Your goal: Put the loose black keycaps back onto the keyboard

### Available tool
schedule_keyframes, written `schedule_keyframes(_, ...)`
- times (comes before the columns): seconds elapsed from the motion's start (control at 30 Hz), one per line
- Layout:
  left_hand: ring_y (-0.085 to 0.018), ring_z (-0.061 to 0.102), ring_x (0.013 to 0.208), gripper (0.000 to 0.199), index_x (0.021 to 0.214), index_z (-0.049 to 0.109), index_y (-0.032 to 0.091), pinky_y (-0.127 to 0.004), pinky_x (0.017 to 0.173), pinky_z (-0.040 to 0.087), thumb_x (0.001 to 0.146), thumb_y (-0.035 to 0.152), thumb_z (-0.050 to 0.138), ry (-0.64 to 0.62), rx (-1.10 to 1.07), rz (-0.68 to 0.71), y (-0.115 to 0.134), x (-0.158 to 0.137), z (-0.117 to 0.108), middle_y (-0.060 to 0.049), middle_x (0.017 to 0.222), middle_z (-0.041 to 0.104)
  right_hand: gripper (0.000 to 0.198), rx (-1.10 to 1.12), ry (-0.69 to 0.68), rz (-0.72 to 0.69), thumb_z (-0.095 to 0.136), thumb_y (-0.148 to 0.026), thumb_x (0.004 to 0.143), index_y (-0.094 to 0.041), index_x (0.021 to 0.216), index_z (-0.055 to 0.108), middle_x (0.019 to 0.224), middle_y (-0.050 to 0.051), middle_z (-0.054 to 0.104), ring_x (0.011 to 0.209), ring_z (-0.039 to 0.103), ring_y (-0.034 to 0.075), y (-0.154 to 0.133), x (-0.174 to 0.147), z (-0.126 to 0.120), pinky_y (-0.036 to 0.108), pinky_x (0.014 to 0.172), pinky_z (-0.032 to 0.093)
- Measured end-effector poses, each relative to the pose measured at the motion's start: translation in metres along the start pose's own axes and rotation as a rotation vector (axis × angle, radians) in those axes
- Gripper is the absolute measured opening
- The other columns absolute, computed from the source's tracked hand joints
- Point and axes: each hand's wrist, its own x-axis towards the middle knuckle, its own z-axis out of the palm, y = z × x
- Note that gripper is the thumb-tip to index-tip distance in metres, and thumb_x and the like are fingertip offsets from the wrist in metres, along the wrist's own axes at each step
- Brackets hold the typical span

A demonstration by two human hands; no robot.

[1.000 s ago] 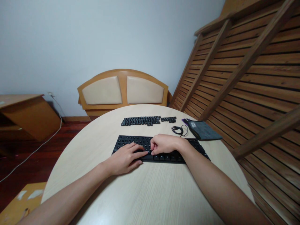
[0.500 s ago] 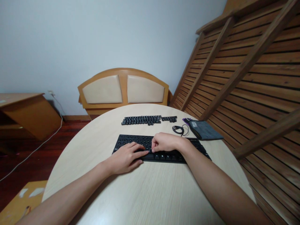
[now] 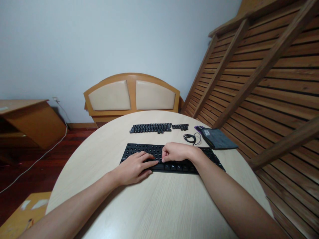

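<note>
A black keyboard (image 3: 142, 148) lies across the table in front of me, many of its keys stripped down to bare switch posts. Over its left half rests my left hand (image 3: 136, 166), fingers spread and the index fingertip touching near the lower keys. My right hand (image 3: 176, 152) is curled with thumb and fingers together, pressed down at the keyboard's middle beside that fingertip; what it pinches, if anything, is hidden. Beyond the keyboard, loose black keycaps (image 3: 151, 127) sit in rows, with a smaller group of keycaps (image 3: 180, 126) to their right.
A coiled black cable (image 3: 190, 138) lies behind the keyboard at right, near a dark grey pouch (image 3: 220, 138). The round pale table (image 3: 161, 205) stands before a wooden headboard (image 3: 133, 94), with a slatted wooden frame (image 3: 261, 83) leaning on the right.
Both hands stay almost where they were on the keyboard. The whole view has shifted very slightly.
</note>
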Motion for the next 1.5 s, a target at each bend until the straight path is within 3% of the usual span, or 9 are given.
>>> schedule_keyframes(0.27,-0.027,0.055,0.111,0.040,0.138,0.055,0.023,-0.043,0.096,0.049,0.099,0.029,0.052,-0.004,0.008,-0.004,-0.001,0.000,0.000,-0.010,0.128,0.059,0.018,-0.015,-0.021,0.020,0.072,-0.030,0.082,-0.015,0.089,0.076,0.078,0.002,0.072,0.068,0.058,0.014,0.003,0.003,0.001,0.021,0.057,0.039)
schedule_keyframes(0.47,-0.027,0.056,0.110,0.040,0.138,0.055,0.023,-0.044,0.095,0.050,0.098,0.028,0.052,0.004,-0.002,0.009,-0.002,-0.001,0.000,-0.010,0.128,0.059,0.018,0.016,-0.004,-0.063,0.072,-0.032,0.081,-0.016,0.088,0.074,0.077,0.002,0.072,0.067,0.061,0.014,0.009,0.003,-0.002,0.022,0.056,0.039)
schedule_keyframes(0.57,-0.027,0.056,0.110,0.040,0.138,0.055,0.024,-0.044,0.094,0.050,0.098,0.028,0.052,0.008,-0.017,0.015,-0.003,-0.001,0.000,-0.010,0.127,0.060,0.017,-0.004,0.161,-0.083,0.066,-0.031,0.085,-0.017,0.091,0.073,0.083,0.003,0.074,0.072,0.064,0.015,0.018,0.011,-0.003,0.022,0.061,0.042)
schedule_keyframes(0.67,-0.026,0.056,0.110,0.040,0.138,0.055,0.024,-0.044,0.094,0.050,0.098,0.028,0.052,0.017,-0.033,0.024,-0.004,0.000,0.000,-0.010,0.126,0.060,0.017,-0.126,0.393,0.002,0.062,-0.027,0.087,-0.019,0.098,0.072,0.096,0.004,0.075,0.085,0.067,0.017,0.027,0.026,-0.004,0.023,0.071,0.044)
schedule_keyframes(0.83,-0.026,0.056,0.110,0.040,0.138,0.055,0.024,-0.044,0.095,0.051,0.099,0.029,0.053,0.018,-0.057,0.024,-0.005,0.000,0.001,-0.010,0.124,0.061,0.031,-0.224,0.516,0.141,0.054,-0.025,0.091,-0.020,0.120,0.065,0.116,0.010,0.071,0.105,0.064,0.025,0.036,0.058,-0.011,0.031,0.085,0.045)
schedule_keyframes(1.1,-0.026,0.056,0.110,0.039,0.137,0.056,0.023,-0.044,0.095,0.050,0.099,0.029,0.052,0.013,-0.062,0.022,-0.005,0.001,0.000,-0.010,0.125,0.061,0.044,-0.293,0.522,0.241,0.057,-0.022,0.090,-0.021,0.134,0.058,0.127,0.015,0.068,0.115,0.063,0.029,0.039,0.091,-0.015,0.035,0.093,0.045)
schedule_keyframes(1.33,-0.026,0.056,0.111,0.039,0.137,0.056,0.024,-0.044,0.096,0.050,0.099,0.029,0.052,0.021,-0.073,0.020,-0.005,0.001,0.000,-0.010,0.124,0.061,0.032,-0.317,0.521,0.232,0.055,-0.024,0.093,-0.021,0.122,0.066,0.121,0.016,0.070,0.112,0.065,0.030,0.034,0.094,-0.009,0.037,0.090,0.046)
schedule_keyframes(1.5,-0.026,0.057,0.110,0.040,0.138,0.056,0.024,-0.044,0.095,0.050,0.099,0.029,0.052,0.041,-0.076,0.035,-0.006,0.000,0.002,-0.010,0.124,0.061,0.026,-0.303,0.514,0.193,0.058,-0.025,0.093,-0.022,0.115,0.070,0.120,0.013,0.071,0.113,0.064,0.027,0.029,0.078,-0.007,0.033,0.091,0.045)
